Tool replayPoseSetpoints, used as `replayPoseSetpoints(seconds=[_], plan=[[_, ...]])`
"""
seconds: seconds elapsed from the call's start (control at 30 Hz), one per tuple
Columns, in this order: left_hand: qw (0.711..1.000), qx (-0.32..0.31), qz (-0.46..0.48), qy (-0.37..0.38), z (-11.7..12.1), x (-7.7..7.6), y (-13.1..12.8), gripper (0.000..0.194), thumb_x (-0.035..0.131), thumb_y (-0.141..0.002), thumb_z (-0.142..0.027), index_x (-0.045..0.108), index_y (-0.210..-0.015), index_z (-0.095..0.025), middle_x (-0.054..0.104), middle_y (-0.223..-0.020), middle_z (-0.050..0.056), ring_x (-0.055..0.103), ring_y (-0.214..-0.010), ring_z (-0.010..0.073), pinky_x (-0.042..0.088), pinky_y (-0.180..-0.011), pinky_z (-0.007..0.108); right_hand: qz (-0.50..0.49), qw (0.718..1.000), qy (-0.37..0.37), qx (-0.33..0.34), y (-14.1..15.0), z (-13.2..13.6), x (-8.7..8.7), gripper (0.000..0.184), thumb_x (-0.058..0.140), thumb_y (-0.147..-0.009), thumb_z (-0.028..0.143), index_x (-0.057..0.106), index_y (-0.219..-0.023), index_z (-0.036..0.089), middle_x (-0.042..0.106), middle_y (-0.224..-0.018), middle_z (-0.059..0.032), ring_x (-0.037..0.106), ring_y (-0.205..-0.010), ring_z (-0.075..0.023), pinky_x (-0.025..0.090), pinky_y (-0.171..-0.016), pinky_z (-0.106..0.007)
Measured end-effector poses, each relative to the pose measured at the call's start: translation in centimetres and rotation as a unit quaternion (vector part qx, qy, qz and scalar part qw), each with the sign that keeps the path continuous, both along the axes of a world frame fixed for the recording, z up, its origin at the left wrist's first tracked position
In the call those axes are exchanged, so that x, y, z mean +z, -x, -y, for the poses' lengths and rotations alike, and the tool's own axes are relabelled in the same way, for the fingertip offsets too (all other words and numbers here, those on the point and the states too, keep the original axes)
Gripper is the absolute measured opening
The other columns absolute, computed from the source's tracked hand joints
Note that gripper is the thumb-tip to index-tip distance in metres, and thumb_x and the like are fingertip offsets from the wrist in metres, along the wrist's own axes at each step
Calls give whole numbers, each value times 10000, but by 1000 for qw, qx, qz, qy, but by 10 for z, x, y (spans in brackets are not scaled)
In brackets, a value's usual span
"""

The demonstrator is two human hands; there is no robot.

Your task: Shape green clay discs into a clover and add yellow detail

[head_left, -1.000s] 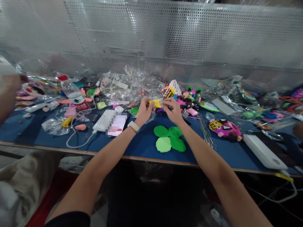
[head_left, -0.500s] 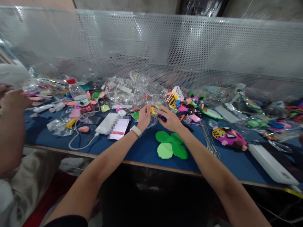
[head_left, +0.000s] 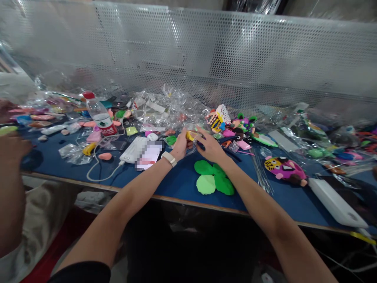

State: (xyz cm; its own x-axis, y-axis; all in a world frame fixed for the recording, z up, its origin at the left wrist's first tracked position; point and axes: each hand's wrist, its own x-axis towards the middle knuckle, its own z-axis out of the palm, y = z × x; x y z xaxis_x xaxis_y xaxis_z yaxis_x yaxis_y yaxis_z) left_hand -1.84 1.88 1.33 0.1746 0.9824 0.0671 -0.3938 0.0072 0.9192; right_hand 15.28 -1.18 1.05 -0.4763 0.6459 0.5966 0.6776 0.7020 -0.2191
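Note:
A small yellow lump (head_left: 191, 135), which looks like modelling clay in a clear wrapper, is between my two hands over the back of the blue table. My left hand (head_left: 180, 146), with a pale band at the wrist, closes on it from the left. My right hand (head_left: 209, 146) reaches in from the right, its fingertips on the lump; part of the lump is hidden by fingers. Closer to me lie flat green rounds (head_left: 224, 184) and a lighter green disc (head_left: 205, 184), touching one another.
A phone (head_left: 150, 155) and a white power bank with a cable (head_left: 131, 151) lie left of my hands, near a bottle (head_left: 101, 118). Crumpled clear bags line the back. Rightward are thin wires (head_left: 263, 173) and a pink clay figure (head_left: 285, 169). Another person's arm (head_left: 11, 157) is at far left.
My fingers have shifted slightly around the yellow lump, and more of it shows. The other person's hand at far left has moved down and left. The view has tilted a little.

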Motion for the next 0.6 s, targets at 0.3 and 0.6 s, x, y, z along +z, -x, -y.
replayPoseSetpoints(seconds=[0.3,0.6], plan=[[991,19,-88,-101,-3,-14,-3,722,407,-995,-925,591,-1023,-227,335,-631,-73,319,-475,102,294,-471,270,-39,999,19,14,-1,1,7,615,652,-954,128,678,-1550,279,468,-1784,-112,500,-1626,-374,459,-1327,-635],[949,166,-164,-212,-11,-15,4,688,399,-1088,-807,730,-1118,-205,631,-832,56,654,-761,193,591,-701,357,-93,995,41,9,19,-10,7,395,621,-966,122,801,-1300,230,547,-1725,-128,627,-1513,-353,473,-1321,-604]])
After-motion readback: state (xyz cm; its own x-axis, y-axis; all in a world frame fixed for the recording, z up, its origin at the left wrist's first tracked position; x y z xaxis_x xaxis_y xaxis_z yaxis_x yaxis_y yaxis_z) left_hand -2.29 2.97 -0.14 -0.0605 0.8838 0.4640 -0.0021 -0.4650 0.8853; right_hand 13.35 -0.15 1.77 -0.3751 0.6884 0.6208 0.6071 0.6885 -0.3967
